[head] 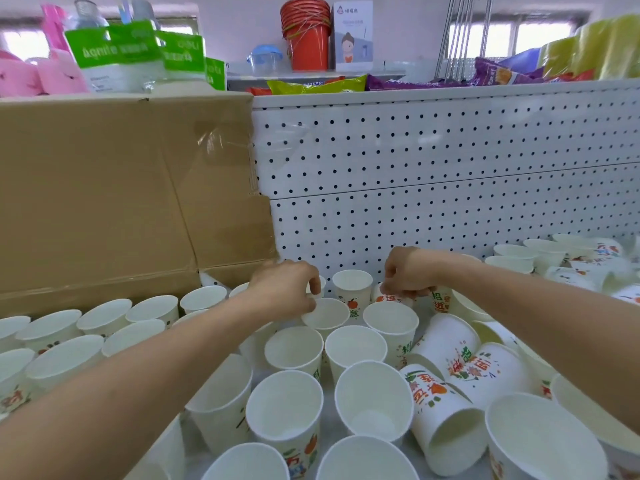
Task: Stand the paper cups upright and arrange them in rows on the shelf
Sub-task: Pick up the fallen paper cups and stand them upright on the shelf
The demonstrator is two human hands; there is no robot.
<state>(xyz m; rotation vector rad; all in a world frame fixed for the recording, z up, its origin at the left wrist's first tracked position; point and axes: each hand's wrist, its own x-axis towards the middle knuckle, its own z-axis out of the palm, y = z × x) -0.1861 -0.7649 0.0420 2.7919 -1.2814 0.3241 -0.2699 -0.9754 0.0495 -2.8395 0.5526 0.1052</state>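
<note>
Several white paper cups with orange and green print fill the shelf (330,427). Many stand upright at the left and centre. Others lie on their sides at the right, such as one tipped cup (440,420). My left hand (284,289) pinches the rim of an upright cup (327,315) near the back. My right hand (408,275) grips a printed cup (391,298) by its top, close to the pegboard. Between the two hands stands another upright cup (352,289).
A large cardboard box (121,195) stands at the back left. A white pegboard panel (433,174) closes the back. More cups (568,258) lie jumbled at the far right. Above are red buckets (306,32), snack bags and green-labelled packs.
</note>
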